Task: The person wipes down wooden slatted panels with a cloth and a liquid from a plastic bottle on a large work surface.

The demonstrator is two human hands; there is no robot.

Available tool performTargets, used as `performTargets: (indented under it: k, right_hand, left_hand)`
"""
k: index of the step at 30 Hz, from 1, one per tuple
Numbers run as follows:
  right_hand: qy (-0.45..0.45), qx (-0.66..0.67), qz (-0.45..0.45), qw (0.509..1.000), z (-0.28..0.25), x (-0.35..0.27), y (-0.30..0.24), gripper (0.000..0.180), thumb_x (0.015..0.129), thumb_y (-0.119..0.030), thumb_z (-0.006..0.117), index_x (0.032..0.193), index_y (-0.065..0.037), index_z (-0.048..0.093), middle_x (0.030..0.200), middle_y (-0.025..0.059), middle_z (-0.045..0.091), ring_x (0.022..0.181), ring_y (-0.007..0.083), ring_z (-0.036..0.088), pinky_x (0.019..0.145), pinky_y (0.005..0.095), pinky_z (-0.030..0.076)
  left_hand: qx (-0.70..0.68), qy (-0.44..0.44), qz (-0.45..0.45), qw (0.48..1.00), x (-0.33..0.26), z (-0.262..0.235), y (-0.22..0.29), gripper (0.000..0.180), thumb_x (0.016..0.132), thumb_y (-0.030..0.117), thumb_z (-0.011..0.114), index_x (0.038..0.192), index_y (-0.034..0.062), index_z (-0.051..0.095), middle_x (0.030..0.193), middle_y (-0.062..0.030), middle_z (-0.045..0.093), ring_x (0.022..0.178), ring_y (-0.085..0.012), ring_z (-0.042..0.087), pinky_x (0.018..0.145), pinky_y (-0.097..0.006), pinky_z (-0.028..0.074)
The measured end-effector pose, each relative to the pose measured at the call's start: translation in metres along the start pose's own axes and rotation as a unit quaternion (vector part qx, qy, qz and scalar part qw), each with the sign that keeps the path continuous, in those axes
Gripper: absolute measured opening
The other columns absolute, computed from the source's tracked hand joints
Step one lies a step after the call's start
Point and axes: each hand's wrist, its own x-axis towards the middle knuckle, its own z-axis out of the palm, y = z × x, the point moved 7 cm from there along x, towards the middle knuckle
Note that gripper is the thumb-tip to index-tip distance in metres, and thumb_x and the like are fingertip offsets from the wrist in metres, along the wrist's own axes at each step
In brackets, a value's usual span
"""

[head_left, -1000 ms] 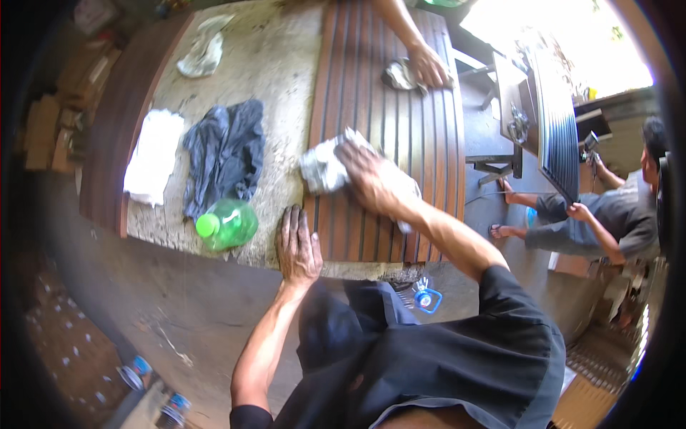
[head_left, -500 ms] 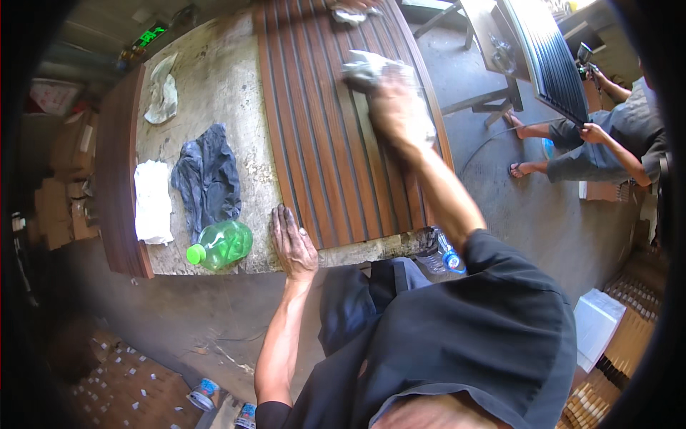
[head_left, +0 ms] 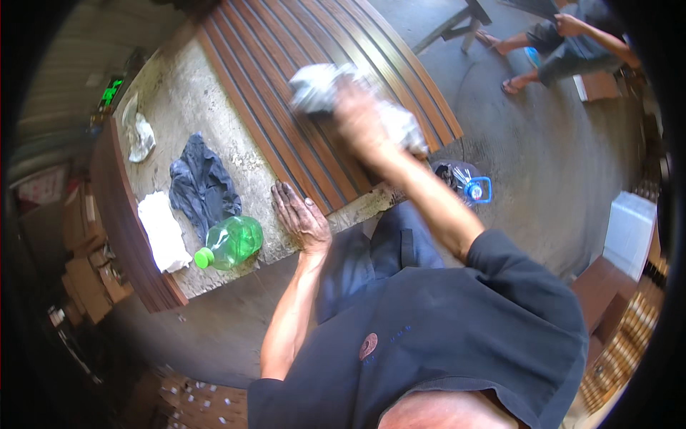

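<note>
Left hand (head_left: 306,220): palm down and flat, fingers slightly parted, at the slatted panel's near left corner.
Right hand (head_left: 361,118): over the wiping cloth; motion-blurred, finger closure cannot be told.
Wiping cloth (head_left: 314,87): white, on the slatted panel beneath the right hand; long axis slants crosswise, left end farther out, right end nearer the body.
Slatted panel (head_left: 314,43): brown, lying on the worktable (head_left: 246,168), toward its right side; long axis follows the grooves, from near right to far left; far end cut off by the frame.
Change vs. 0.5 s ago: wiping cloth and right hand now closer to the panel's near end and its middle; whole bench sits turned in view; second person's wiping hand at the far end gone from view.
Count, bottles: 2; green bottle (head_left: 239,242) on its side, cap leftward; clear bottle with blue handle (head_left: 473,190), beyond the near edge.
Count, other cloths: 3; folded white cloth (head_left: 163,232), dark cloth (head_left: 202,182), pale crumpled cloth (head_left: 141,136).
Count, plain boards: 1; brown board (head_left: 128,229), left edge.
Count, co-workers: 1 partly visible; co-worker's legs (head_left: 572,63), far right.
</note>
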Motion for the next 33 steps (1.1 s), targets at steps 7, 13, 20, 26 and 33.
performTargets:
  k: [7, 13, 20, 26, 33]
  right_hand:
    - [-0.131, -0.030, -0.013, 0.991, -0.046, -0.071, -0.032, 0.058, 0.088, -0.001, 0.052, 0.145, 0.008, 0.045, 0.156, 0.0300, 0.038, 0.143, 0.0373, 0.043, 0.123, 0.0481, 0.027]
    - [-0.153, -0.011, 0.176, 0.972, -0.067, -0.042, -0.005, 0.047, 0.089, 0.001, 0.051, 0.135, 0.006, 0.055, 0.144, 0.0324, 0.050, 0.132, 0.0419, 0.053, 0.112, 0.0450, 0.045]
    - [-0.075, -0.016, -0.014, 0.997, -0.063, -0.087, -0.047, 0.056, 0.082, 0.006, 0.052, 0.137, 0.010, 0.052, 0.148, 0.0294, 0.048, 0.141, 0.0393, 0.046, 0.118, 0.0453, 0.038]
    - [-0.021, -0.114, 0.100, 0.988, -0.070, -0.060, -0.006, 0.045, 0.086, 0.000, 0.052, 0.130, 0.009, 0.056, 0.134, 0.0292, 0.059, 0.123, 0.0418, 0.059, 0.108, 0.0465, 0.048]
    - [-0.057, 0.016, -0.100, 0.993, -0.016, -0.110, -0.087, 0.056, 0.086, -0.005, 0.058, 0.141, 0.004, 0.051, 0.148, 0.0283, 0.048, 0.138, 0.0381, 0.048, 0.116, 0.0503, 0.038]
  left_hand:
    - [0.001, -0.089, 0.084, 0.993, -0.010, -0.001, -0.028, 0.070, 0.105, 0.037, 0.043, 0.155, -0.0078, 0.026, 0.159, -0.0311, 0.029, 0.150, -0.0463, 0.024, 0.123, -0.056, 0.017]
    - [0.000, -0.067, 0.099, 0.993, -0.006, -0.005, -0.019, 0.067, 0.103, 0.033, 0.046, 0.154, -0.0071, 0.029, 0.156, -0.0323, 0.033, 0.148, -0.0476, 0.027, 0.121, -0.057, 0.019]
    - [-0.009, -0.059, 0.096, 0.994, -0.012, 0.001, -0.030, 0.067, 0.104, 0.036, 0.044, 0.155, -0.0044, 0.029, 0.157, -0.0303, 0.032, 0.149, -0.0455, 0.027, 0.121, -0.057, 0.018]
    - [-0.014, -0.097, 0.093, 0.991, -0.005, 0.002, -0.024, 0.077, 0.101, 0.037, 0.050, 0.157, -0.0084, 0.022, 0.161, -0.0323, 0.024, 0.152, -0.0458, 0.020, 0.123, -0.058, 0.014]
    - [-0.050, -0.115, 0.146, 0.981, -0.013, -0.015, -0.044, 0.094, 0.086, 0.045, 0.071, 0.155, -0.0046, 0.030, 0.160, -0.0278, 0.032, 0.150, -0.0429, 0.028, 0.121, -0.057, 0.021]
